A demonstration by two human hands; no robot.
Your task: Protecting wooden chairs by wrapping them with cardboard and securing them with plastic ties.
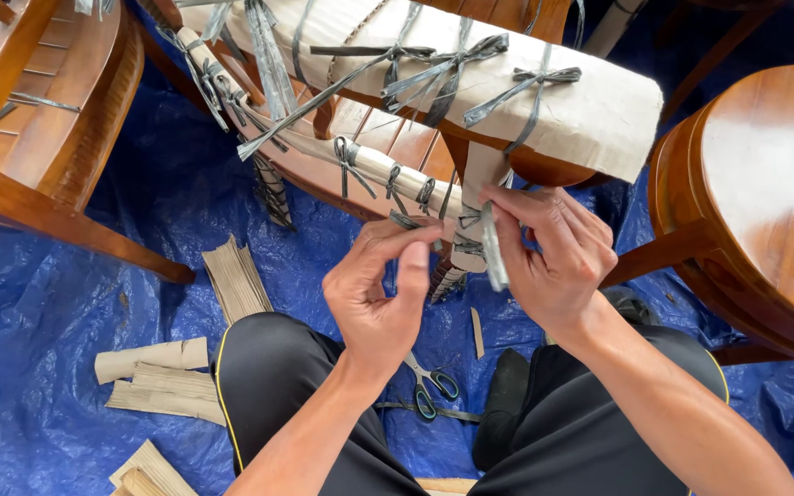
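Pinching grey strap point(493, 246), both hands point(380, 294) raised

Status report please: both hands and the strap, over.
Left hand and right hand pinch grey plastic strap at cardboard-wrapped wooden chair leg. Green-handled scissors lie below. Nothing blocking.

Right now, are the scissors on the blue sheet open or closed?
Closed, as far as shows: the scissors lie flat on the blue tarp between the knees, handle loops side by side, blades partly hidden.
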